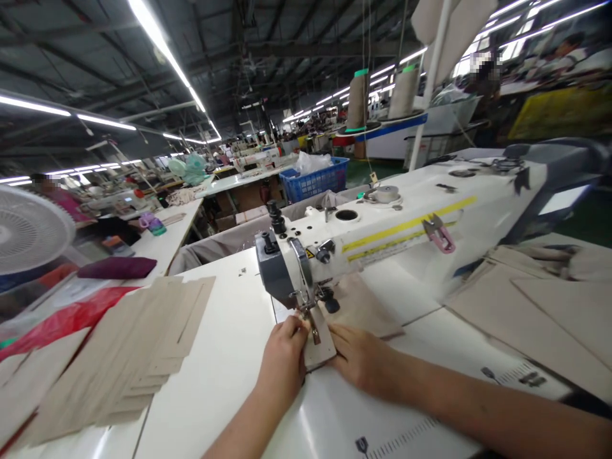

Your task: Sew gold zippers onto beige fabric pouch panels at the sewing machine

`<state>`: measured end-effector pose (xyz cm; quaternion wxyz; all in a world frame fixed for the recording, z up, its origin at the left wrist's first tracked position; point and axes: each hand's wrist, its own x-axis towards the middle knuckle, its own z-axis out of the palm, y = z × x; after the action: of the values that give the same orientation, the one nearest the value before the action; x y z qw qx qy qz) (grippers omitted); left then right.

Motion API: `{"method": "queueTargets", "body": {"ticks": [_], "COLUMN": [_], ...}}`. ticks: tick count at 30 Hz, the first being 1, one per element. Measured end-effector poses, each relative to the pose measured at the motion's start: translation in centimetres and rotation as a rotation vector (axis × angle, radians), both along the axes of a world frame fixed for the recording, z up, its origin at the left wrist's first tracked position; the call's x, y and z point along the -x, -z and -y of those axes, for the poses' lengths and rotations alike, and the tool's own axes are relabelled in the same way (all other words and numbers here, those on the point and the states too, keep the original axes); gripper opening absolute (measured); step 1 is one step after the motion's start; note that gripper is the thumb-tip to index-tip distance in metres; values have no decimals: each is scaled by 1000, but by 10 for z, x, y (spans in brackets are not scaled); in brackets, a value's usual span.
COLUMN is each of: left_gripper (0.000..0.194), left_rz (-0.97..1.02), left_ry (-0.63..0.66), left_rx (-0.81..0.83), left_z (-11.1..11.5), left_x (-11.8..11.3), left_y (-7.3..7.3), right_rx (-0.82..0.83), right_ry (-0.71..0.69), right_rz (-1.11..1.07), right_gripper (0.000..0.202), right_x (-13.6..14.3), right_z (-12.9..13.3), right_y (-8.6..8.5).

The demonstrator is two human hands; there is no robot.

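So the biggest thing here is the white sewing table (215, 344), with a long white industrial sewing machine (411, 223) sitting across it, yellow stripe along its arm. Over on the left there's a fanned-out stack of flat beige fabric panels (129, 344), and more loose beige panels (549, 312) are lying at the right end. A white fan (33, 223) pokes in at the far left edge, and a blue plastic crate (313, 182) with clear plastic in it sits past the machine.

Next size down is the beige fabric piece (366, 306), flat on the table under the machine's arm, just right of the needle area. Two beige thread cones (357, 102) stand up behind.

Now the hands. The left hand (284, 354) has its fingers curled in at the left of the metal needle plate (321, 341), tips right by the presser foot; can't tell if it's pinching anything. The right hand (366, 357) lies low on the plate's other side, by the near edge of that fabric piece, fingertips partly hidden, so no clue about its grip. Smallest: pink-handled thread snips (437, 234) on the machine's arm.
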<state>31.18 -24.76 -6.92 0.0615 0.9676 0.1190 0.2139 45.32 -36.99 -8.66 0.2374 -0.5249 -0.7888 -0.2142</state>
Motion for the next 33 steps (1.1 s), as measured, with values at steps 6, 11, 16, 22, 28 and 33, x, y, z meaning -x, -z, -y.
{"method": "queueTargets", "body": {"ticks": [6, 11, 16, 22, 28, 33], "left_gripper": [39, 32, 26, 23, 23, 27], "left_rz": [145, 184, 174, 133, 104, 25], "left_ry": [0, 89, 99, 84, 51, -35], "left_rx": [-84, -201, -208, -139, -83, 32], "left_z": [12, 10, 4, -4, -6, 0], "left_x": [6, 3, -2, -6, -6, 1], "left_y": [7, 7, 8, 9, 9, -2], "right_rx": [-163, -133, -78, 23, 124, 405], "right_ry": [-47, -49, -44, -30, 150, 387], "right_rz": [164, 97, 25, -87, -369, -404], "right_gripper": [29, 29, 30, 25, 7, 9], "right_x": [4, 2, -1, -7, -4, 2], "right_z": [-5, -4, -7, -12, -18, -26], "right_y": [1, -2, -5, -3, -6, -22]}}
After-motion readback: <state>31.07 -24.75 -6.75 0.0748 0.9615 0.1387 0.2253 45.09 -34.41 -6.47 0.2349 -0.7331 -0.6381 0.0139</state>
